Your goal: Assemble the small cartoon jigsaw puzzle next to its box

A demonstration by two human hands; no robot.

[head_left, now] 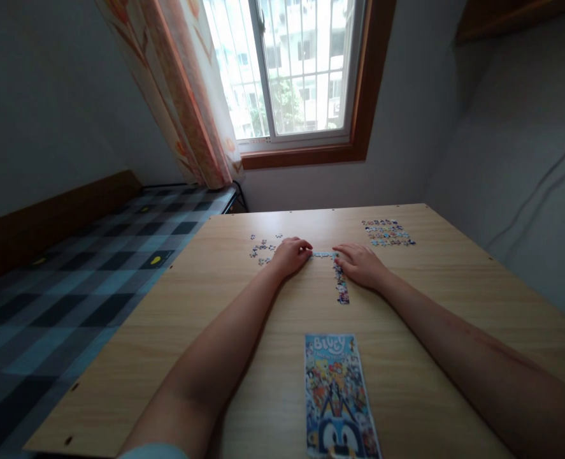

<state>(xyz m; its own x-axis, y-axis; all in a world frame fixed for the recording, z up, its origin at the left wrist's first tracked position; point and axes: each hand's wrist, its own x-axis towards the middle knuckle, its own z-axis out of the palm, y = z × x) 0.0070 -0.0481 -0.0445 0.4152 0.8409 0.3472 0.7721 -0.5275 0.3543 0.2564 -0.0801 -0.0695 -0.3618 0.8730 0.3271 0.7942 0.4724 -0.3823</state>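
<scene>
A joined strip of jigsaw puzzle pieces [323, 254] runs across the table, and a second strip [342, 291] comes down from its right end, making a corner. My left hand [292, 256] is closed, its fingertips pinched on a puzzle piece at the left end of the top strip; the fingers mostly hide that piece. At the corner, my right hand [360, 264] rests with its fingers stretched out, the fingertips touching the strips' edge. Loose puzzle pieces [262, 246] lie scattered just left of my left hand.
Rows of sorted puzzle pieces [388, 233] lie at the back right of the wooden table [244, 306]. Nearer me is a Bluey picture sheet [338, 395]. A bed with a checked cover [95, 287] stands on the left. Behind the table are a curtain [186, 95] and a window [306, 70].
</scene>
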